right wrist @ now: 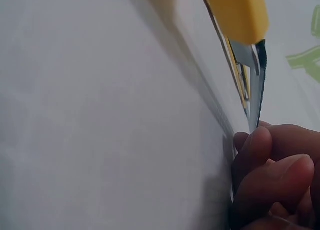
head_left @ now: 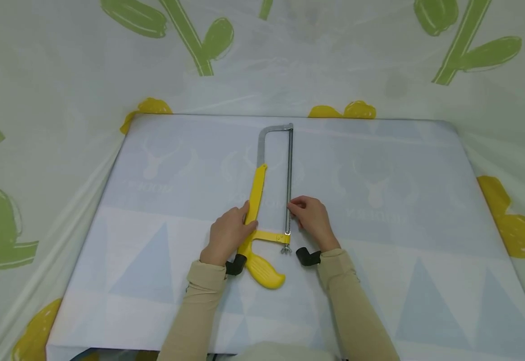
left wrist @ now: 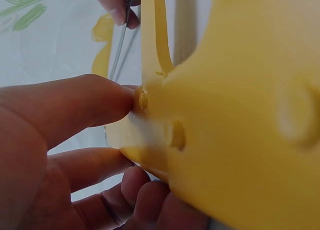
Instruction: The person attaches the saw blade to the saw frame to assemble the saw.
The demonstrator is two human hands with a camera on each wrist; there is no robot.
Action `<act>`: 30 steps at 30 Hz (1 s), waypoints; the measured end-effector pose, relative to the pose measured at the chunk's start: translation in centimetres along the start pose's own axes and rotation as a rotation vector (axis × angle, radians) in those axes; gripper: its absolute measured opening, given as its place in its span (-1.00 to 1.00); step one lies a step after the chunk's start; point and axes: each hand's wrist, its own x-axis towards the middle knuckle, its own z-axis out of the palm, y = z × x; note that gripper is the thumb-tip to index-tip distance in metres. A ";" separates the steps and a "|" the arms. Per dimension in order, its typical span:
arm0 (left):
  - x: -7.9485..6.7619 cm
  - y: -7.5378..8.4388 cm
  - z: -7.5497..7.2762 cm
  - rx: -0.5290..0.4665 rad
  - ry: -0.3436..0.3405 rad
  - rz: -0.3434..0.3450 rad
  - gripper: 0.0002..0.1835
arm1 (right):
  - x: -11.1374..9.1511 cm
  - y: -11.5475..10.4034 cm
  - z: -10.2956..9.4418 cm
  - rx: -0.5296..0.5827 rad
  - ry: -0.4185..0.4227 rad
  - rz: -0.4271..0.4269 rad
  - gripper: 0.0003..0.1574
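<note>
The hacksaw (head_left: 256, 188) lies near the middle of the cloth-covered desk (head_left: 370, 301), its yellow handle (head_left: 266, 272) toward the person and its blade (head_left: 290, 170) on the right. The left hand (head_left: 227, 231) grips the yellow frame; the right hand (head_left: 312, 219) pinches the blade. A wing nut (head_left: 286, 248) sits at the blade's near end. A black wrist mount (head_left: 236, 264) overlaps the handle's upper left edge; whether they touch, I cannot tell. Leaf-printed fabric (head_left: 262, 85) surrounds the desk. In the left wrist view, yellow parts block much of the scene.
</note>
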 end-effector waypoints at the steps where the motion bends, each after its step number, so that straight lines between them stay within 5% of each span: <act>1: 0.0 0.0 0.0 0.000 -0.001 -0.001 -0.31 | 0.0 0.0 -0.1 0.002 0.001 0.001 -0.66; 30: -0.5 0.4 -0.1 0.001 -0.060 -0.007 -0.24 | -0.3 1.7 -0.3 0.165 -0.008 -0.010 -0.70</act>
